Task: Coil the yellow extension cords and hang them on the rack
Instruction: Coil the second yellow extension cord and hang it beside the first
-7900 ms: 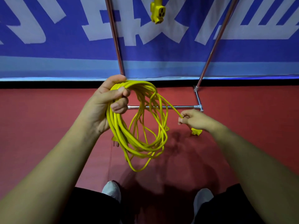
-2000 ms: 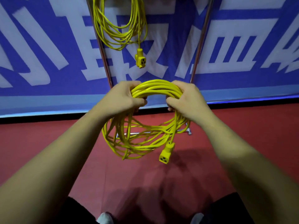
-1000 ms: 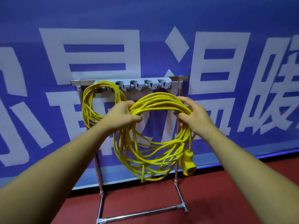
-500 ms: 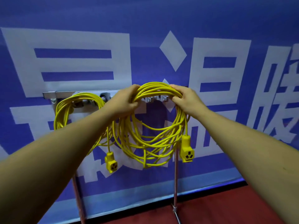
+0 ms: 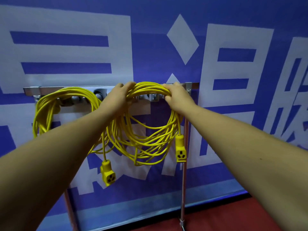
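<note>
I hold a coiled yellow extension cord (image 5: 146, 140) by its top, level with the metal rack's bar (image 5: 66, 88). My left hand (image 5: 119, 95) grips the coil's top left and my right hand (image 5: 176, 95) grips its top right. The loops hang down between my forearms, and the cord's socket end (image 5: 180, 150) dangles at the right. Whether the coil rests on the rack's hooks (image 5: 154, 97) or is only pressed against them, I cannot tell. A second coiled yellow cord (image 5: 50, 112) hangs on the rack's left part, its socket (image 5: 107, 174) dangling low.
The rack stands on thin metal posts (image 5: 183, 189) in front of a blue banner (image 5: 150, 52) with large white characters. Red floor (image 5: 258, 214) shows at the bottom right.
Both hands have brought the coil up and closer to the rack's bar. The view has shifted a little, so the rack sits more to the centre.
</note>
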A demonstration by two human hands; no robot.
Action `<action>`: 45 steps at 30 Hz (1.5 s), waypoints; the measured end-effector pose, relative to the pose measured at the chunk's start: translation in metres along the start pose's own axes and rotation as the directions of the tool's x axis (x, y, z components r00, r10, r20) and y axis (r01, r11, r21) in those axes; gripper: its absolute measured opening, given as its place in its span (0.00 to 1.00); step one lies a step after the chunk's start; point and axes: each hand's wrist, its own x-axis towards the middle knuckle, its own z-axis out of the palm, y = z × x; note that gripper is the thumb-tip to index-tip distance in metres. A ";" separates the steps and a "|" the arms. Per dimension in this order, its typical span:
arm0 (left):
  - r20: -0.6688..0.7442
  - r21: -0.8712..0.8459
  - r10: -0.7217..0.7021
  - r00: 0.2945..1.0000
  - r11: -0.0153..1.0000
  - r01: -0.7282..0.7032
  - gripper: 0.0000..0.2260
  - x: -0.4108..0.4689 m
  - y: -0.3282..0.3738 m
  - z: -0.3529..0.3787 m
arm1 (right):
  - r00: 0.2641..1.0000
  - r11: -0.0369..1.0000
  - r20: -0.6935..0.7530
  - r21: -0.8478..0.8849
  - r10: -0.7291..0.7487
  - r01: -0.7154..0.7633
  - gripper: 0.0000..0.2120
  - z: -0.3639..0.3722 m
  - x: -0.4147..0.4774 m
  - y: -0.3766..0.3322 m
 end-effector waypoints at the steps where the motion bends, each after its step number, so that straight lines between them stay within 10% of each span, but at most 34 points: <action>1: 0.001 0.025 0.006 1.000 1.000 -0.006 0.20 0.000 -0.001 0.003 | 1.000 1.000 0.006 -0.019 0.022 -0.022 0.16 0.004 0.002 0.000; 10: 0.166 -0.038 -0.003 0.986 0.999 0.009 0.27 0.009 -0.011 0.019 | 0.988 0.978 0.152 -0.207 0.001 0.031 0.35 0.023 0.005 0.000; 22: 0.087 -0.247 -0.078 0.993 0.964 0.097 0.20 0.006 -0.012 0.040 | 0.992 0.993 0.106 -0.089 -0.073 0.082 0.24 0.025 -0.003 0.007; 29: -0.068 0.014 0.034 0.997 0.999 -0.034 0.16 0.000 -0.015 0.045 | 0.989 0.984 -0.065 -0.122 -0.136 0.127 0.22 0.028 -0.011 0.001; 34: -0.071 -0.025 0.028 0.997 0.999 -0.029 0.15 -0.002 -0.008 0.039 | 0.992 0.887 -0.050 -0.455 -0.117 0.082 0.49 0.050 -0.026 -0.006; 45: 0.068 0.093 0.023 0.997 0.995 -0.030 0.20 0.013 0.000 0.017 | 0.982 0.980 -0.016 0.060 -0.190 0.190 0.20 0.009 -0.003 0.006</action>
